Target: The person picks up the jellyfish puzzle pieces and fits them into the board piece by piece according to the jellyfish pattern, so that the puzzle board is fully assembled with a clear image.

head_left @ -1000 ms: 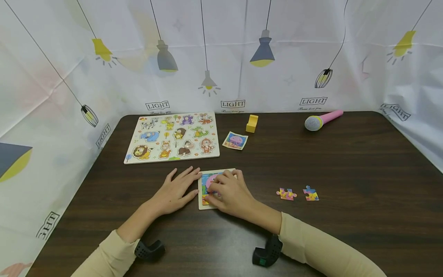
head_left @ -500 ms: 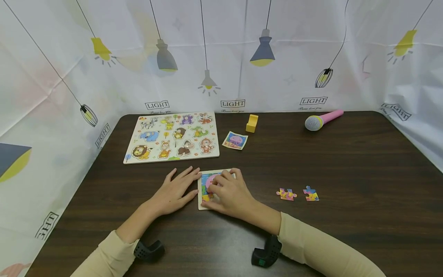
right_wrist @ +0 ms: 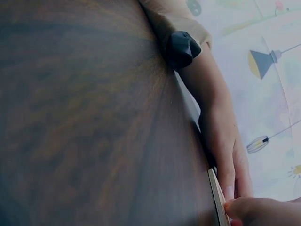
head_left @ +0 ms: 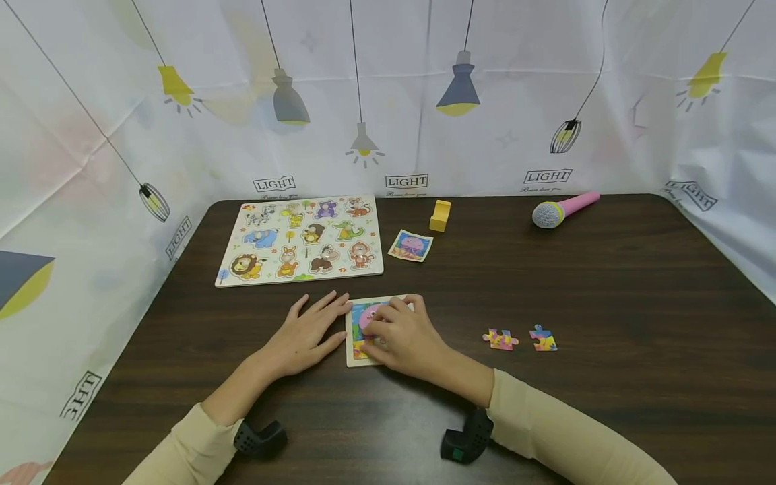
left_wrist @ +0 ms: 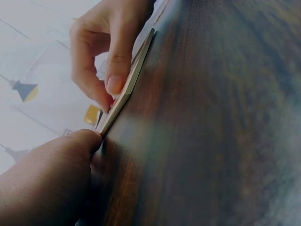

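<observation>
A small framed jigsaw puzzle (head_left: 358, 333) with a pink picture on blue lies on the table in front of the person. My left hand (head_left: 303, 337) rests with fingers spread and nearly straight, thumb and fingertips at the frame's left edge; its thumb (left_wrist: 87, 140) meets the frame's edge in the left wrist view. My right hand (head_left: 405, 337) arches over the puzzle, fingers bent and tips down on its surface, covering its right part. I cannot tell whether a piece is pinched under those fingertips. Two loose jigsaw pieces, one pink and yellow (head_left: 501, 339), one blue and yellow (head_left: 543, 339), lie to the right.
An animal puzzle board (head_left: 303, 240) lies at the back left. Beside it are a square picture card (head_left: 411, 246) and a yellow block (head_left: 440, 216). A pink toy microphone (head_left: 564, 210) sits at the back right, before a white lamp-print cloth (head_left: 497, 94).
My right thumb stretched out to the frame's lower left part half a second ago and is now drawn back toward the other fingers. My left hand stays where it was.
</observation>
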A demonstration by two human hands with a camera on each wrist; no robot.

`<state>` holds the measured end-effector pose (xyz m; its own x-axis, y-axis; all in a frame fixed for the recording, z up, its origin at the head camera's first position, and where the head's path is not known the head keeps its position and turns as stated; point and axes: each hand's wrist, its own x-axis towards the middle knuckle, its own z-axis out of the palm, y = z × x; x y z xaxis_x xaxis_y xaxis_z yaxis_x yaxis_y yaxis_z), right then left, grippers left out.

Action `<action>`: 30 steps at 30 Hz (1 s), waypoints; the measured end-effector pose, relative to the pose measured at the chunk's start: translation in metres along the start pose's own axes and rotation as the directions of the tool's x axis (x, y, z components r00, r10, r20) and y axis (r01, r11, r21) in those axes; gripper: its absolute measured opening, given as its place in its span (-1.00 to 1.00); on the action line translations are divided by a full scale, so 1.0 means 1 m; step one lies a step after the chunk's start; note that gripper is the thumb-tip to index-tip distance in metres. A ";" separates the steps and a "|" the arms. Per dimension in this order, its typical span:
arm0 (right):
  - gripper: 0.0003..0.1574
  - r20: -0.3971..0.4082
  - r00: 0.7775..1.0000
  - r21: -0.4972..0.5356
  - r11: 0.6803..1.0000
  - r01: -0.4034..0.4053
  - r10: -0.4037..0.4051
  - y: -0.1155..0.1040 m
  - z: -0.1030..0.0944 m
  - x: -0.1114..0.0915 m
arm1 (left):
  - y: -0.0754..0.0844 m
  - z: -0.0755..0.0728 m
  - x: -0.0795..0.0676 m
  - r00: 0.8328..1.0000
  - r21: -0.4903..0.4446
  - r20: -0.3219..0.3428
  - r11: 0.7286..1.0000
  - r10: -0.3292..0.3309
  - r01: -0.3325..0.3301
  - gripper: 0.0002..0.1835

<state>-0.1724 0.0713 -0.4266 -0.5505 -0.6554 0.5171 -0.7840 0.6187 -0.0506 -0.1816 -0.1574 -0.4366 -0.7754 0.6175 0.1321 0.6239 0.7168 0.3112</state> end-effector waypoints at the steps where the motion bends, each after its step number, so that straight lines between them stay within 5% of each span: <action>1: -0.82 0.007 1.000 0.006 1.000 -0.005 0.004 0.001 -0.001 0.000 | 0.000 0.000 0.000 1.000 0.001 -0.001 1.000 0.001 -0.001 -0.43; 16: -0.87 0.083 0.989 0.072 0.989 -0.126 0.120 0.026 -0.026 -0.026 | -0.002 0.000 -0.001 1.000 0.003 -0.005 1.000 0.010 -0.010 -0.41; 30: -0.62 0.185 0.934 0.071 0.944 -0.323 0.306 0.060 -0.055 -0.063 | -0.001 0.001 0.000 1.000 0.004 -0.012 1.000 0.025 -0.025 -0.37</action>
<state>-0.1685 0.1739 -0.4153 -0.8070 -0.5029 0.3095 -0.5823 0.7649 -0.2756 -0.1821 -0.1583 -0.4382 -0.7604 0.6315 0.1517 0.6438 0.7023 0.3036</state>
